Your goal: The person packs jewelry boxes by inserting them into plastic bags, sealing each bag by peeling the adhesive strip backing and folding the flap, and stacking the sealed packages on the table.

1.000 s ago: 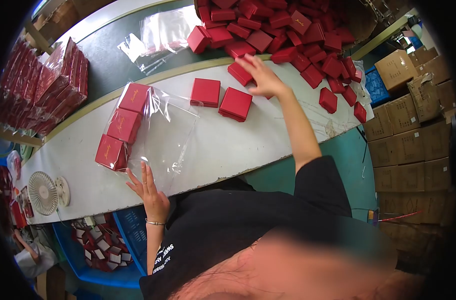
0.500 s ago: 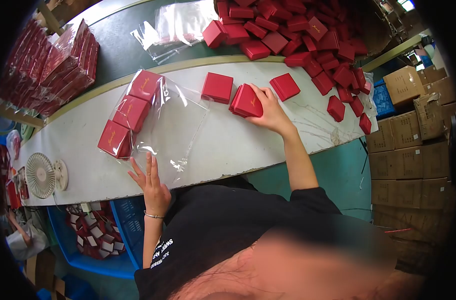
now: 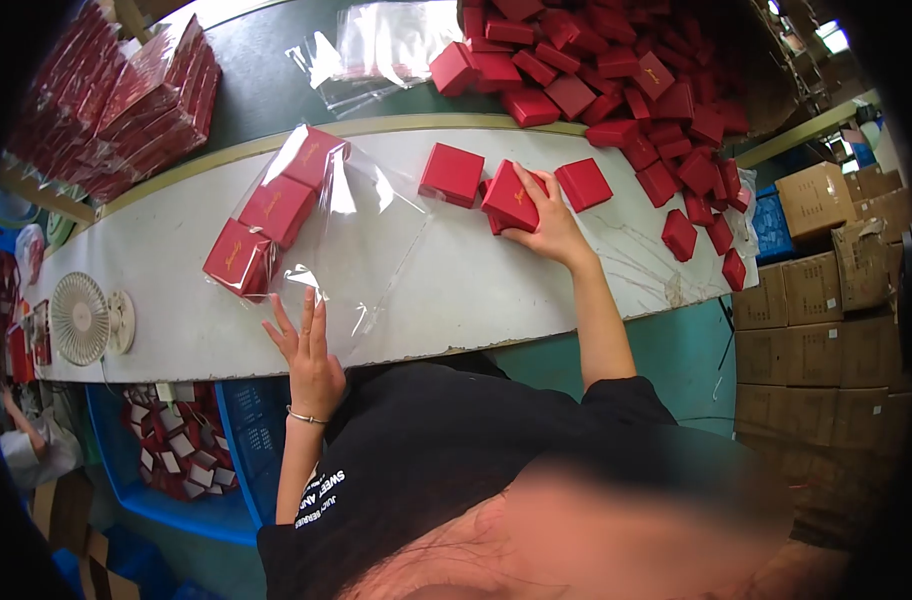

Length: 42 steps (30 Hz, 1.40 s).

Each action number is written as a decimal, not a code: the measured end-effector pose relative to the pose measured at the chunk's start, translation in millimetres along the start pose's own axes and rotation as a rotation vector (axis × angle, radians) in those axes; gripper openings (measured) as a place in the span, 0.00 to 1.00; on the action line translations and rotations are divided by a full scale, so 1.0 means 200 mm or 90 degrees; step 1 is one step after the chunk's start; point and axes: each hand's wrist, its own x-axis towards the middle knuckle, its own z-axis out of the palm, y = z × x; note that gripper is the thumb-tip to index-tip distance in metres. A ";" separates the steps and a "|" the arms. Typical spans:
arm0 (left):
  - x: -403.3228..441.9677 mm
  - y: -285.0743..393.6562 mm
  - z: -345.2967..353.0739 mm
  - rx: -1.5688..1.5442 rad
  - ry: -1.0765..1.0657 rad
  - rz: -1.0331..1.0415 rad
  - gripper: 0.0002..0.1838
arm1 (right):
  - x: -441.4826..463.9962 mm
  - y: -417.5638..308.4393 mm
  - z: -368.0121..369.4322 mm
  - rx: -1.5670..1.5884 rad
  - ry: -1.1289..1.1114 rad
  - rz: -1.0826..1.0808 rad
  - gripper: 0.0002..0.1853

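Leftward, three red boxes [image 3: 276, 212] lie bagged in clear film [image 3: 376, 230], lined up perhaps for snugness; the left hand [image 3: 317, 382], fingers spread, seems to steady its near edge. Rightward on the bench [image 3: 171, 325], the right hand [image 3: 556, 234] grasps one red box [image 3: 512, 196], probably for control.

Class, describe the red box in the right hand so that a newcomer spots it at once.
On the long white table, look between the big heap of red boxes and the three boxes in clear plastic. Two loose boxes lie there. Your box is between them, partly covering another, and set apart by the right hand gripping it.
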 end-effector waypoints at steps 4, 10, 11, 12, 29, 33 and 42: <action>-0.01 -0.02 -0.01 0.001 -0.001 0.014 0.53 | -0.01 -0.02 -0.05 -0.029 -0.027 0.003 0.60; 0.00 -0.03 -0.06 -0.032 -0.002 0.019 0.53 | 0.09 0.01 -0.10 0.034 -0.140 -0.080 0.55; 0.00 -0.04 -0.06 -0.043 -0.002 0.016 0.53 | 0.09 0.04 -0.11 0.075 -0.157 -0.070 0.55; 0.00 -0.04 -0.06 -0.036 -0.003 0.018 0.53 | 0.09 0.00 -0.14 0.116 -0.175 -0.062 0.55; 0.06 -0.02 -0.08 -0.026 0.007 0.011 0.55 | 0.17 -0.87 0.71 0.084 0.212 -0.217 0.40; 0.06 -0.03 -0.09 -0.032 0.004 0.014 0.55 | 0.37 -0.32 0.40 0.074 0.231 -0.184 0.19; 0.07 -0.02 -0.09 -0.017 -0.009 -0.008 0.55 | 0.77 0.61 -0.11 -0.256 0.116 0.217 0.63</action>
